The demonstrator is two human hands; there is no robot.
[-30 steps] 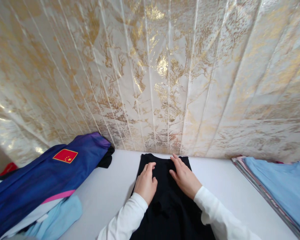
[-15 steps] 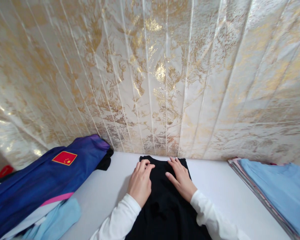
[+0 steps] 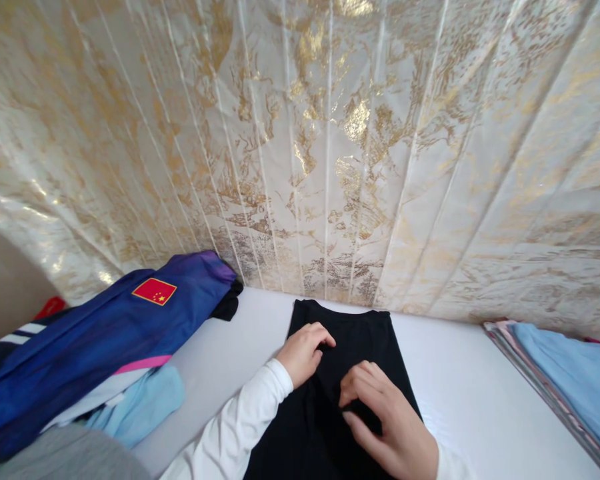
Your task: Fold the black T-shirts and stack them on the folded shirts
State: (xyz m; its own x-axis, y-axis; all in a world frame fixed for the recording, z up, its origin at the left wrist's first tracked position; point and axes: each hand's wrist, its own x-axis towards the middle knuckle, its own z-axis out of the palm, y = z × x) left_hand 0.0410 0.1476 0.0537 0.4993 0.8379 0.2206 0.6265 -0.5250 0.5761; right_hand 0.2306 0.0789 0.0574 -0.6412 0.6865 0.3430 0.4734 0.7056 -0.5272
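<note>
Lying on the white surface (image 3: 455, 373) below both hands, black garment (image 3: 357, 333) runs lengthwise away from camera, far edge toward the patterned curtain (image 3: 280, 167), near end out of frame. Left hand (image 3: 303, 353) is nearer that far edge, fingers curled; right hand (image 3: 393, 417) sits closer in, thumb and fingertips bent toward each other. Can't tell if either pinches fabric.

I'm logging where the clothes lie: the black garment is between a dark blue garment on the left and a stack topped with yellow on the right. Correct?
The stack is topped with light blue, not yellow, as the head view shows. The black garment is between it and the dark blue garment.
</note>
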